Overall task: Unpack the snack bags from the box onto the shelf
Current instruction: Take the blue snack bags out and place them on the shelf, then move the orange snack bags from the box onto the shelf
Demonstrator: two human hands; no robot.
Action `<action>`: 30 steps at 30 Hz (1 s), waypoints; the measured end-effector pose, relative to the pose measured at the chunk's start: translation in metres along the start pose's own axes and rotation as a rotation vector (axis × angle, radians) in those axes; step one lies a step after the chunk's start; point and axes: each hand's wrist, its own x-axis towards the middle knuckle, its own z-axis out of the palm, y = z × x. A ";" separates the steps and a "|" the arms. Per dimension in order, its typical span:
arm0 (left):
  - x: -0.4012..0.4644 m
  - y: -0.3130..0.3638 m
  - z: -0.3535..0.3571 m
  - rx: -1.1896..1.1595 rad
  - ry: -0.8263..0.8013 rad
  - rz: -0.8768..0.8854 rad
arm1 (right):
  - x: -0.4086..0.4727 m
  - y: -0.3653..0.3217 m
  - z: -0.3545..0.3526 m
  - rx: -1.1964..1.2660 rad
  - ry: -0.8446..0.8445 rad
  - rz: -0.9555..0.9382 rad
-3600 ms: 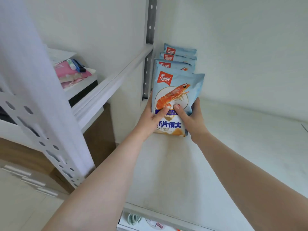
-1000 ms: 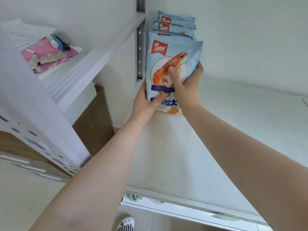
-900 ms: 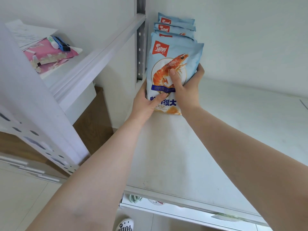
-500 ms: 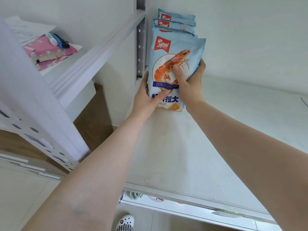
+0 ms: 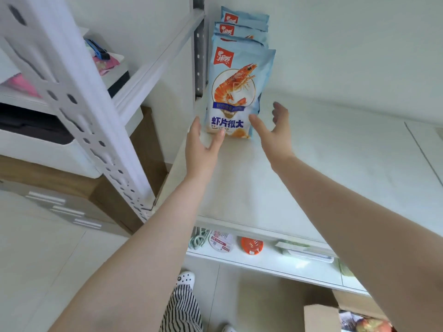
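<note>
A light blue snack bag with an orange prawn picture stands upright at the back left of the white shelf. It fronts a row of several like bags lined up behind it. My left hand is open just in front of the bag's lower left corner, thumb tip near its bottom edge. My right hand is open to the right of the bag, fingers spread, apart from it. The cardboard box shows at the bottom right on the floor, with colourful bags inside.
A white perforated shelf post slants across the left. A grey upright stands beside the bags. The lower shelf holds small items, among them an orange lid. A white cabinet with pink and blue things stands at the left.
Both hands have let go of the front bag and drawn back toward me. The bag now stands on its own. The view has tilted down, showing the lower shelf and box.
</note>
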 end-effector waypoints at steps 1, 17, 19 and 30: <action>-0.019 0.005 -0.002 0.029 0.000 -0.007 | -0.015 0.001 -0.011 -0.081 -0.026 0.006; -0.307 0.037 -0.022 0.891 -0.751 0.521 | -0.348 0.042 -0.178 -0.795 -0.217 0.104; -0.337 0.030 -0.025 0.934 -0.826 0.559 | -0.391 0.053 -0.189 -0.800 -0.211 0.187; -0.505 0.034 0.013 1.079 -1.150 0.662 | -0.575 0.093 -0.302 -0.880 -0.152 0.527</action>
